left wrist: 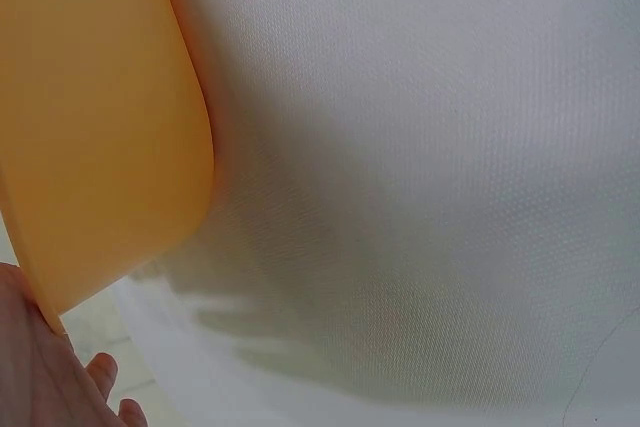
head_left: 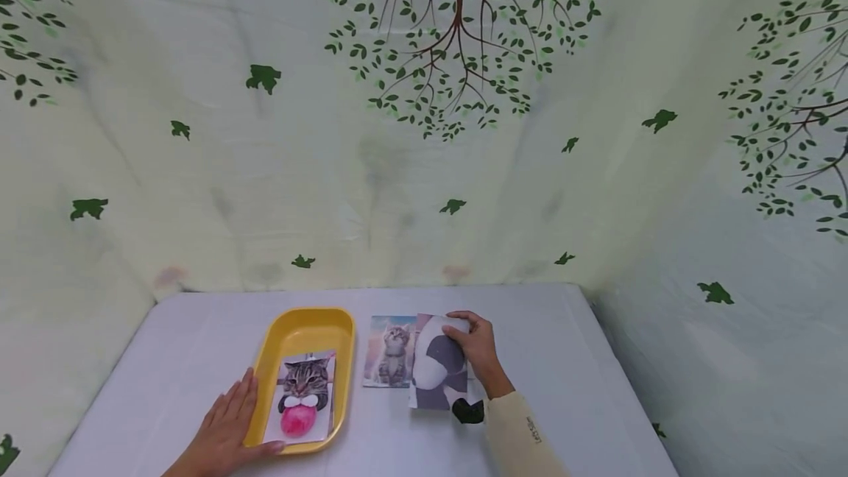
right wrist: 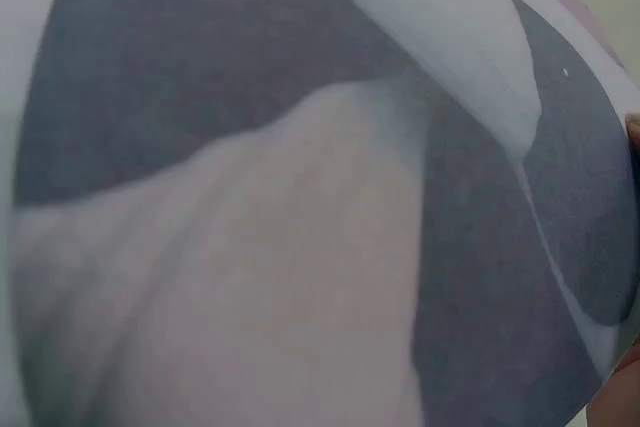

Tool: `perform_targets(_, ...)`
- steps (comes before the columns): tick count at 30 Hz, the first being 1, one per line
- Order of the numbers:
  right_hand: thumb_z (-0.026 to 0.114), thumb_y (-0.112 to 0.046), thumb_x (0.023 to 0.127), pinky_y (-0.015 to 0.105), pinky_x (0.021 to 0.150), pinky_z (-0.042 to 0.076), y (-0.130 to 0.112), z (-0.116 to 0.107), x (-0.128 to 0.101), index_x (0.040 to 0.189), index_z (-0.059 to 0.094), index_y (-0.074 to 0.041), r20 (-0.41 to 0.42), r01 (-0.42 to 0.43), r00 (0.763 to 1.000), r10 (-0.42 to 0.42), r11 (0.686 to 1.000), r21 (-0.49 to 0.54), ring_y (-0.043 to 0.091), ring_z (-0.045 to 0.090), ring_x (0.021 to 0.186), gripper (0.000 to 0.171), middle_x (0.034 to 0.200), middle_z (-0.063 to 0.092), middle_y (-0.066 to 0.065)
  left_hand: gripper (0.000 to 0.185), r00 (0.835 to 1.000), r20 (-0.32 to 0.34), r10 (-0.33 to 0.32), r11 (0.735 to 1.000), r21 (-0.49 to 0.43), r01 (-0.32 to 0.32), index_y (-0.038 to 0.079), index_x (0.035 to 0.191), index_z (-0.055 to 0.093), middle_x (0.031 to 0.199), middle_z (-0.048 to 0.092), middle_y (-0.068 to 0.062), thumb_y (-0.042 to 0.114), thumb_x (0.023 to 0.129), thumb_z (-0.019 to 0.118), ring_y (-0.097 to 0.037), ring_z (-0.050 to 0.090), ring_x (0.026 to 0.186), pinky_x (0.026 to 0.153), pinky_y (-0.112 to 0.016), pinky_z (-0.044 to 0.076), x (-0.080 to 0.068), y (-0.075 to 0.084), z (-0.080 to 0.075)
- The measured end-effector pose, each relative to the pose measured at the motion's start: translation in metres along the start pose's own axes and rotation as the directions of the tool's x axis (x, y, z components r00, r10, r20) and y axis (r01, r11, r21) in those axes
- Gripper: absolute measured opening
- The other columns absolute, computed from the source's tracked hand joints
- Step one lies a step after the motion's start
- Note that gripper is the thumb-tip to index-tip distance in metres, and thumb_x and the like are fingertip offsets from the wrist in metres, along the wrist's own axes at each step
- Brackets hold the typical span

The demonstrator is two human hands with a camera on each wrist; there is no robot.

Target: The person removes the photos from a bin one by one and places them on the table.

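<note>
trays: 1 | picture cards: 3 | hands: 2

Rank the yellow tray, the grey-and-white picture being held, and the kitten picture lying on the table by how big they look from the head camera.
1. yellow tray
2. grey-and-white picture, lifted nearer the camera, so unsure
3. kitten picture, partly covered

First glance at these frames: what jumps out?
The yellow tray near the table's front left, with a cat photo lying in it and the left hand resting flat against its outer side. Right of it, the right hand grips a grey-and-white print lifted off the table, beside a kitten photo lying flat. Behind, a tree-patterned backdrop.
</note>
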State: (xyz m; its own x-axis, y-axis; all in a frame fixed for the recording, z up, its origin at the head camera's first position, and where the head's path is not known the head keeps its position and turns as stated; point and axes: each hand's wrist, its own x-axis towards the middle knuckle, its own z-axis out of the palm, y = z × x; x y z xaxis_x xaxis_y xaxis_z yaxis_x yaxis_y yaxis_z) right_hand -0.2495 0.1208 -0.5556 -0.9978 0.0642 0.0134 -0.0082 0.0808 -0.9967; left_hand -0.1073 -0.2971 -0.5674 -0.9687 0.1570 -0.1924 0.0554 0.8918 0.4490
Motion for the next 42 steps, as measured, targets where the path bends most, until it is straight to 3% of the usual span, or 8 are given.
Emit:
perform_targets(4,0.079,-0.013,0.079,0.027,0.072,0.053,0.006,-0.031,0.006,0.104,0.072,-0.003,-0.055,-0.02,0.998,0.018,0.999,-0.042,0.018,0.063,0.087,0.028,0.106,0.068,0.014,0.131,1.0,0.023,-0.015,1.0,-0.009,0.015,-0.013,0.148,-0.001,0.157,-0.003,-0.027,0.068,0.071,0.067,-0.051,0.004,0.138,0.109,-0.061,-0.014,0.001,0.0,-0.002)
perform_targets(11,0.079,-0.016,0.08,0.042,0.089,0.049,0.013,-0.078,0.023,0.108,0.072,-0.007,-0.12,-0.106,0.989,0.088,0.983,-0.152,0.027,0.057,0.113,0.03,0.128,0.06,0.015,0.13,0.999,0.034,-0.026,1.0,0.004,0.026,-0.012,0.148,-0.002,0.157,-0.001,-0.027,0.068,0.072,0.067,-0.05,0.004,0.138,0.11,-0.063,-0.011,0.0,0.001,-0.002)
perform_targets(15,0.077,-0.016,0.082,0.048,0.098,0.043,0.018,-0.101,0.034,0.112,0.069,-0.005,-0.107,-0.138,0.987,0.12,0.973,-0.183,0.03,0.047,0.126,0.032,0.139,0.051,0.016,0.131,0.997,0.058,-0.05,0.999,0.024,0.049,-0.013,0.148,-0.002,0.157,-0.001,-0.027,0.07,0.071,0.066,-0.049,0.003,0.138,0.11,-0.064,-0.008,0.001,0.002,-0.003)
perform_targets(19,0.073,-0.015,0.085,0.051,0.104,0.036,0.022,-0.117,0.042,0.114,0.067,-0.003,-0.091,-0.161,0.985,0.144,0.96,-0.227,0.031,0.04,0.131,0.032,0.141,0.047,0.017,0.131,0.999,0.04,-0.036,0.999,0.014,0.035,-0.014,0.147,0.001,0.157,-0.001,-0.027,0.07,0.071,0.066,-0.049,0.003,0.138,0.11,-0.061,-0.013,0.001,0.002,-0.001)
perform_targets(29,0.07,-0.005,0.085,0.05,0.098,0.039,0.039,-0.12,0.049,0.108,0.067,0.002,-0.102,-0.132,0.989,0.103,0.932,-0.338,0.034,0.048,0.119,0.023,0.128,0.057,0.022,0.13,0.998,0.04,-0.044,0.999,0.019,0.044,-0.013,0.148,0.001,0.158,-0.003,-0.025,0.071,0.071,0.065,-0.049,0.004,0.138,0.11,-0.058,-0.017,0.0,0.004,-0.003)
perform_targets(37,0.069,-0.001,0.084,0.056,0.104,0.034,0.042,-0.107,0.053,0.105,0.068,0.001,-0.06,-0.08,0.996,0.061,0.914,-0.399,0.039,0.045,0.125,0.021,0.126,0.058,0.023,0.127,0.995,-0.082,0.061,0.997,0.052,-0.057,-0.008,0.15,-0.003,0.16,-0.008,-0.018,0.065,0.073,0.067,-0.047,0.011,0.138,0.11,-0.043,-0.023,-0.006,0.0,0.002)
perform_targets(42,0.069,0.0,0.083,0.056,0.103,0.035,0.041,-0.1,0.06,0.105,0.068,0.0,-0.061,-0.071,0.997,0.05,0.91,-0.409,0.038,0.045,0.126,0.022,0.127,0.058,0.023,0.126,0.987,-0.125,0.102,0.99,0.106,-0.089,-0.005,0.15,-0.008,0.16,-0.017,-0.012,0.064,0.075,0.066,-0.039,-0.003,0.145,0.11,-0.037,-0.023,-0.008,-0.002,0.004)
